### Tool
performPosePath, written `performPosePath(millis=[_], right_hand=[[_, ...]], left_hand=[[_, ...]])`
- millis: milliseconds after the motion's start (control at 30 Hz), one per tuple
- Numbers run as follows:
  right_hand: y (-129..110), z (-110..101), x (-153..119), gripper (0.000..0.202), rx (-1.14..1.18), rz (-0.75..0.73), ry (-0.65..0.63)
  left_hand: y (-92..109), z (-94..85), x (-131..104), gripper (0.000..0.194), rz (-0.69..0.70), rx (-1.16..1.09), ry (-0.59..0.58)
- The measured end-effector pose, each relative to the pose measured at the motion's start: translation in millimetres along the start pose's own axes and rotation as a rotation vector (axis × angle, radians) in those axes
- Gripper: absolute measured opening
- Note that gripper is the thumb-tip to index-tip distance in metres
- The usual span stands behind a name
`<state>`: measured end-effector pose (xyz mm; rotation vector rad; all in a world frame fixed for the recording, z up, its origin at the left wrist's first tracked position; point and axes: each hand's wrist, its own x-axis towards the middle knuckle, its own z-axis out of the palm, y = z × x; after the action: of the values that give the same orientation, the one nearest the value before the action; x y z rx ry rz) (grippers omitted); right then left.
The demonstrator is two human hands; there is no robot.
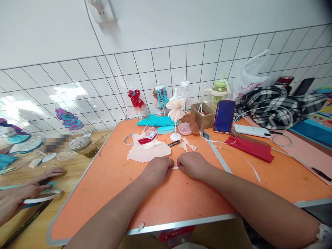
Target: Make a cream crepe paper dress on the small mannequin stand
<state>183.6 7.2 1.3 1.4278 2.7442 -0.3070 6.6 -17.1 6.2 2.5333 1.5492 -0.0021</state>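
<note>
Low over the orange table, my left hand (158,170) and my right hand (194,165) are close together, both with curled fingers. A small cream strip (175,168), thin like crepe paper, spans the gap and is pinched at each end. Just beyond my left hand lies a pale cream sheet (147,151) with ragged edges. Several cream twisted pieces (187,144) rest beyond my right hand, near black thread snips (173,143). Behind them a small white mannequin stand (175,135) wears a cream gathered ruffle (176,108).
Dressed mini mannequins (161,97) stand by the tiled wall. A pink bowl (185,129), cardboard box (203,117), upright phone (224,116) and red folded material (250,148) are to the right. At left, a co-worker's hands (33,190) are over a wooden table near a glass jar (84,147).
</note>
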Motion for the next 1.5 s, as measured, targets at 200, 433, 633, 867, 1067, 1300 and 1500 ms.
performPosePath(millis=[200,433,633,867,1067,1300,1500], right_hand=[[-6.4,-2.9,-3.4,0.023,-0.040,-0.053,0.080],[-11.5,-6.1,-7.2,0.021,-0.076,-0.061,0.084],[-8.4,-6.7,-8.4,0.024,-0.020,-0.073,0.098],[5.6,-15.5,-2.4,0.023,0.103,-0.239,0.170],[83.3,-55.6,-15.3,0.031,0.178,0.216,0.387],[160.4,-52.2,-40.3,0.020,0.237,0.443,0.095],[156.1,-37.1,-26.2,0.017,0.110,0.521,0.059]], left_hand=[[2.1,-2.0,-5.1,0.030,0.103,-0.043,0.092],[4.1,-0.4,-4.4,0.019,0.122,-0.027,0.177],[3.2,-1.0,-2.5,0.018,0.171,0.015,0.237],[1.7,-3.4,-2.4,0.022,0.123,-0.016,0.220],[-7.7,-5.6,-1.2,0.024,0.073,-0.100,0.244],[-10.2,-3.8,-1.2,0.024,-0.002,-0.183,0.263],[-11.6,-5.4,-3.0,0.028,-0.032,-0.194,0.256]])
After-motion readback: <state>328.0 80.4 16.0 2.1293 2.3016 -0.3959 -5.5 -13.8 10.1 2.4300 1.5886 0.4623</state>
